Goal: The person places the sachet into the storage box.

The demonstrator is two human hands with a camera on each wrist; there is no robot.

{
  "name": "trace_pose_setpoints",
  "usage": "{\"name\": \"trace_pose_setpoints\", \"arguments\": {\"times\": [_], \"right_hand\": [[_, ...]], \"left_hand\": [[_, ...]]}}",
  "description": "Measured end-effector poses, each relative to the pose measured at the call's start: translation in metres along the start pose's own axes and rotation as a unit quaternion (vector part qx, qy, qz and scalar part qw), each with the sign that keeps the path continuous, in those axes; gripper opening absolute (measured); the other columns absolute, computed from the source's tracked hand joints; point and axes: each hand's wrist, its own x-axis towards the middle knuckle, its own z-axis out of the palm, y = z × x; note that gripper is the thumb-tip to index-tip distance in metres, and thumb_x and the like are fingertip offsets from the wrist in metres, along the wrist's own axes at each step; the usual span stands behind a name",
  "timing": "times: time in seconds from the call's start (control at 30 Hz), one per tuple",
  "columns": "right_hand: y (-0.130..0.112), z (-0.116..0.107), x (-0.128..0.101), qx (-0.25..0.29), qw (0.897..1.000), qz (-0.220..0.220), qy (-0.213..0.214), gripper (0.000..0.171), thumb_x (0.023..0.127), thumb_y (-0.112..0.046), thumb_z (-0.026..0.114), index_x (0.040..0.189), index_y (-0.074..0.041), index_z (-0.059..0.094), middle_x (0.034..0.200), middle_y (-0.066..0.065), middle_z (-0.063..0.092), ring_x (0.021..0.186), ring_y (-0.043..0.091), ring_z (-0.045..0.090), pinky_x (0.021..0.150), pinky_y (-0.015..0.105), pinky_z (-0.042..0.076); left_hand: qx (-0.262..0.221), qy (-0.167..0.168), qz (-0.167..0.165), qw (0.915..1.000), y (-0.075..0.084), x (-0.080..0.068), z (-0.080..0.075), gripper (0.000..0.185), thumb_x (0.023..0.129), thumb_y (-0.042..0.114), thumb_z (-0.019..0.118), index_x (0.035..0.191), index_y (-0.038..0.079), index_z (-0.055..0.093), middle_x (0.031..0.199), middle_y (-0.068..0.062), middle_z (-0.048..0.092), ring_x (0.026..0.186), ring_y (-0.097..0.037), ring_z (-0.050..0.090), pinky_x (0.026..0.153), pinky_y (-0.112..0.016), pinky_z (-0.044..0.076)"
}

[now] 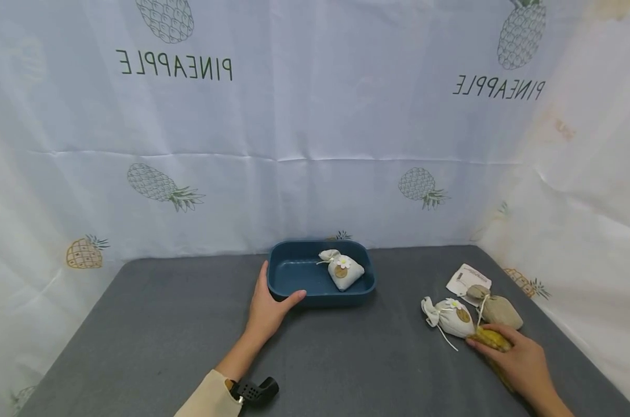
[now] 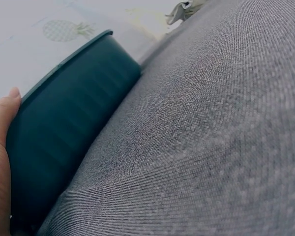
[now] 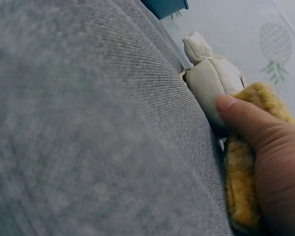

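Note:
At the back middle stands a blue plastic tub (image 1: pixel 304 300) with a white drawstring sachet (image 1: pixel 348 273), decorated with a daisy, inside its right half. My left hand (image 1: pixel 266 307) holds the tub's near left corner, thumb on the front wall and fingers along the left side. To the right, my right hand (image 1: pixel 523 356) pinches a fuzzy yellow item (image 3: pixel 243 182) between thumb and fingers; its kind cannot be told. Just beyond it lies a second white daisy sachet (image 1: pixel 452 318), overlapped by the yellow item in the right wrist view. A beige drawstring sachet (image 1: pixel 499 311) lies beside that one.
A white printed packet (image 1: pixel 467 281) lies behind the sachets, near the right edge of the grey cloth-covered table (image 1: pixel 189 324). White curtains (image 1: pixel 315 116) printed with pineapples rise behind the table and at both sides.

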Motion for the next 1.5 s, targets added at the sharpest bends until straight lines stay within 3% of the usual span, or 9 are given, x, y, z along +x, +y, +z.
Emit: {"name": "trace_pose_setpoints", "arguments": {"times": [0.13,0.33,0.43,0.63,0.83,1.03,1.27,1.5], "right_hand": [[-0.004,-0.002,0.002,0.017,0.999,0.012,0.033,0.037,0.063,-0.020,0.096,0.094,-0.008,0.080,0.076,0.012,0.076,0.062,-0.013,0.046,0.055,0.013,0.035],[-0.020,-0.013,0.009,0.062,0.990,0.120,0.027,0.044,0.074,-0.026,0.092,0.105,0.001,0.077,0.062,-0.020,0.061,0.055,-0.001,0.047,0.049,0.020,0.039],[-0.032,-0.016,0.014,0.071,0.990,0.116,0.022,0.043,0.076,-0.026,0.090,0.107,0.001,0.077,0.061,-0.027,0.056,0.053,0.002,0.048,0.046,0.022,0.041],[-0.058,-0.023,0.029,0.102,0.987,0.108,0.053,0.040,0.076,-0.024,0.090,0.105,0.000,0.077,0.065,-0.034,0.052,0.052,0.002,0.050,0.044,0.022,0.043],[-0.081,-0.029,0.043,0.129,0.988,0.073,0.042,0.039,0.079,-0.025,0.088,0.110,-0.004,0.076,0.080,-0.037,0.053,0.062,0.002,0.052,0.047,0.022,0.046],[-0.103,-0.028,0.054,0.158,0.986,0.041,0.029,0.038,0.081,-0.022,0.087,0.112,-0.003,0.075,0.083,-0.031,0.057,0.062,0.002,0.056,0.048,0.022,0.049],[-0.132,-0.015,0.068,0.203,0.978,-0.047,0.029,0.032,0.078,-0.006,0.087,0.108,-0.002,0.076,0.090,-0.034,0.061,0.069,-0.001,0.058,0.054,0.016,0.051],[-0.164,0.003,0.086,0.224,0.967,-0.118,0.004,0.032,0.079,-0.007,0.086,0.109,-0.008,0.078,0.098,-0.026,0.065,0.078,-0.004,0.061,0.062,0.013,0.052]], "left_hand": [[-0.001,0.000,0.002,1.0000,-0.001,0.000,-0.002,0.113,0.083,0.047,0.081,0.164,0.017,0.009,0.171,-0.012,0.013,0.157,-0.037,0.018,0.121,-0.066,0.023],[0.005,0.001,0.007,1.0000,0.000,0.000,-0.003,0.116,0.080,0.051,0.082,0.164,0.018,0.010,0.171,-0.012,0.015,0.156,-0.038,0.021,0.119,-0.067,0.025],[0.004,0.003,0.009,0.9999,0.000,0.001,-0.001,0.115,0.080,0.050,0.082,0.164,0.017,0.011,0.170,-0.013,0.016,0.156,-0.039,0.021,0.119,-0.068,0.026],[0.002,0.003,0.003,1.0000,-0.001,-0.002,0.000,0.115,0.080,0.052,0.082,0.164,0.019,0.011,0.171,-0.011,0.016,0.156,-0.037,0.021,0.120,-0.066,0.025],[0.003,0.003,0.000,1.0000,0.000,-0.001,-0.001,0.113,0.082,0.048,0.082,0.164,0.018,0.010,0.171,-0.013,0.015,0.156,-0.038,0.020,0.120,-0.067,0.024],[0.005,0.004,-0.001,1.0000,0.000,0.000,0.000,0.112,0.083,0.047,0.082,0.164,0.017,0.011,0.171,-0.013,0.015,0.156,-0.038,0.020,0.120,-0.066,0.024],[0.004,0.005,-0.001,1.0000,0.000,0.000,-0.001,0.115,0.080,0.051,0.082,0.165,0.020,0.010,0.171,-0.010,0.015,0.157,-0.035,0.021,0.121,-0.065,0.025],[0.002,0.005,0.002,1.0000,-0.001,0.000,0.000,0.116,0.080,0.052,0.082,0.165,0.020,0.010,0.171,-0.011,0.015,0.157,-0.036,0.021,0.120,-0.065,0.025]]}}
